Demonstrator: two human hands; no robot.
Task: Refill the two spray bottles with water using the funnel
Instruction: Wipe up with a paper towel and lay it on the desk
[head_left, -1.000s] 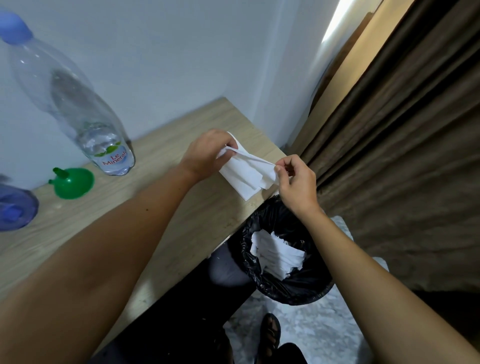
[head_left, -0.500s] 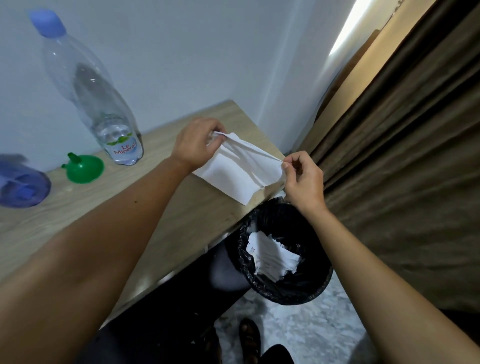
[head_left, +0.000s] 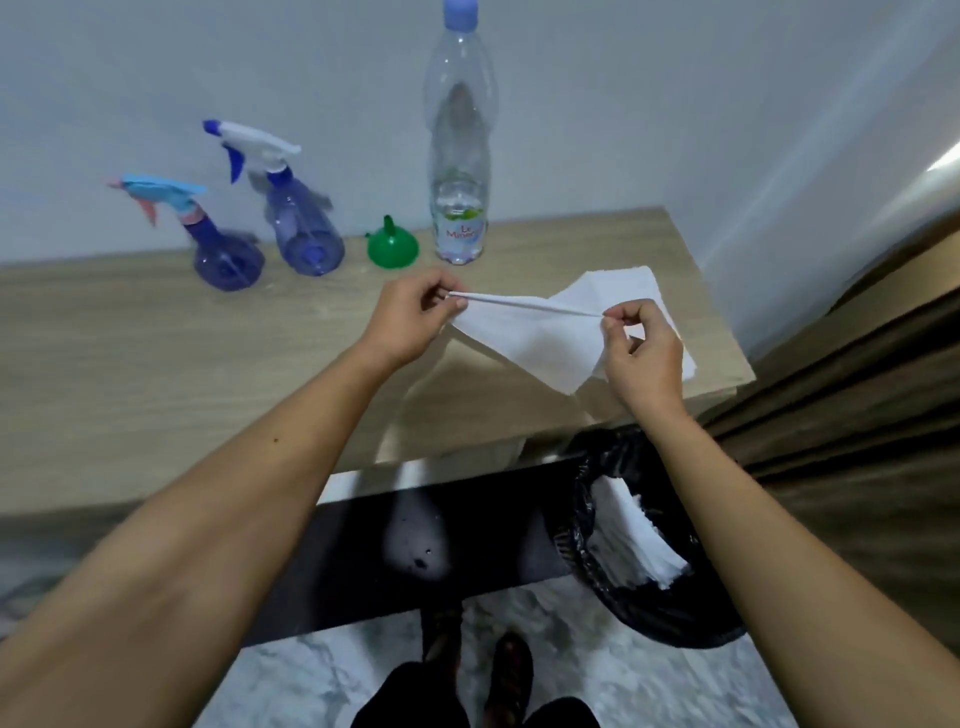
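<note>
Both hands sit at mid-frame over the wooden tabletop (head_left: 156, 364), stretching a white paper tissue (head_left: 545, 338) between them. The left hand (head_left: 410, 317) pinches one corner with thumb and curled fingers; the right hand (head_left: 641, 353) pinches the opposite end the same way, so the top edge runs taut from one to the other. The rest of the sheet hangs down and drapes on the tabletop near its right edge.

Along the wall in the upper half of the frame stand the task's things, all well apart from the hands. At the upper left is a blue spray bottle with a light blue and pink trigger head (head_left: 218, 244), and just right of it a blue spray bottle with a white and blue trigger head (head_left: 301, 228). Right of these the green funnel (head_left: 392, 247) rests mouth down, spout up. Beside it stands a tall clear water bottle (head_left: 460, 156) with a blue cap, water only in its bottom part.

At the lower right, below the tabletop's edge, a bin lined with a black bag (head_left: 623, 587) holds crumpled white paper (head_left: 634, 535). A brown curtain (head_left: 857, 415) fills the right edge.
</note>
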